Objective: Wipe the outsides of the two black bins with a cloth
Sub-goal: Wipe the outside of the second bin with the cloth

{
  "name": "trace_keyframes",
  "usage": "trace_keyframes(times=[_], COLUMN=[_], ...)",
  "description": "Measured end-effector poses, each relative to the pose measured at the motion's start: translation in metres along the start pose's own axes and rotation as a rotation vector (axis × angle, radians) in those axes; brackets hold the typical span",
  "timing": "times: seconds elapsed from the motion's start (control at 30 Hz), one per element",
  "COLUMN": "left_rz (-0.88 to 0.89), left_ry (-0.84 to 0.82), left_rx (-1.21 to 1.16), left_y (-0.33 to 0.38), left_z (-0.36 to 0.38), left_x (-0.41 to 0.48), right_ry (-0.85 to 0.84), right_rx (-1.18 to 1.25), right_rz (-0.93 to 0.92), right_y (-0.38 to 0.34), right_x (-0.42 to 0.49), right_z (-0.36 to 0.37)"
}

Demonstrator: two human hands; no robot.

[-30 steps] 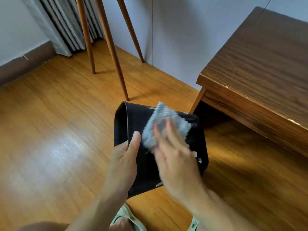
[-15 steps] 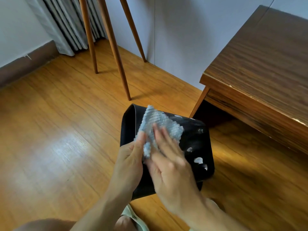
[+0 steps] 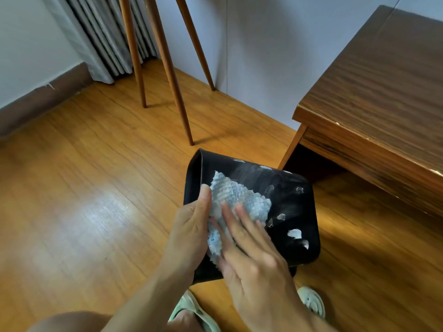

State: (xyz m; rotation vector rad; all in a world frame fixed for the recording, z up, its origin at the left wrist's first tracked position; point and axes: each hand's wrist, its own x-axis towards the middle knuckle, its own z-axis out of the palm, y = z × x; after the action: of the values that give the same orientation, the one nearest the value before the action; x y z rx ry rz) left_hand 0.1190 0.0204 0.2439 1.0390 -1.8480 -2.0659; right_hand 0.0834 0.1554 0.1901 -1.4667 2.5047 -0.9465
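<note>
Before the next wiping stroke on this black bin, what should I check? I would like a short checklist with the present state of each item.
1. Left hand steadies the black bin at its edge: ok.
2. Right hand presses the blue cloth flat on the bin's side: ok.
3. Bin side clean: not ok, white spots and smears remain to the right of the cloth.
4. Room for a stroke toward the spots, beside the wooden table: ok.
5. Second bin within reach: cannot tell, it is not in view.
</note>
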Motion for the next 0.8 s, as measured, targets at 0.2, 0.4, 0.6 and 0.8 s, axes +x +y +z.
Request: trace_keyframes(times=[0.2,0.4,0.6,0.8], left_rz=[-0.029,-0.092,-0.147,-0.141], left_ry=[0.010,0.103,0.139,0.097], left_rx=[0.085,0.031,-0.045,-0.062], left_y=[0.002,0.005,0.005,0.005], left_z=[0.004,-0.006,-0.006,-0.010], left_x=[-0.004,0.001,0.007,0.011], right_ry=[-0.004,-0.050,-0.002,-0.048], right_rx=[0.027,-0.036,-0.065,-0.048], right_rz=[0.251,0.010,0.029,0.168], right_y=[0.048,0.007,0.045,0.037], right_x=[0.056,0.018,0.047,0.043], right_z=[-0.026,-0.009,-0.026,-0.024])
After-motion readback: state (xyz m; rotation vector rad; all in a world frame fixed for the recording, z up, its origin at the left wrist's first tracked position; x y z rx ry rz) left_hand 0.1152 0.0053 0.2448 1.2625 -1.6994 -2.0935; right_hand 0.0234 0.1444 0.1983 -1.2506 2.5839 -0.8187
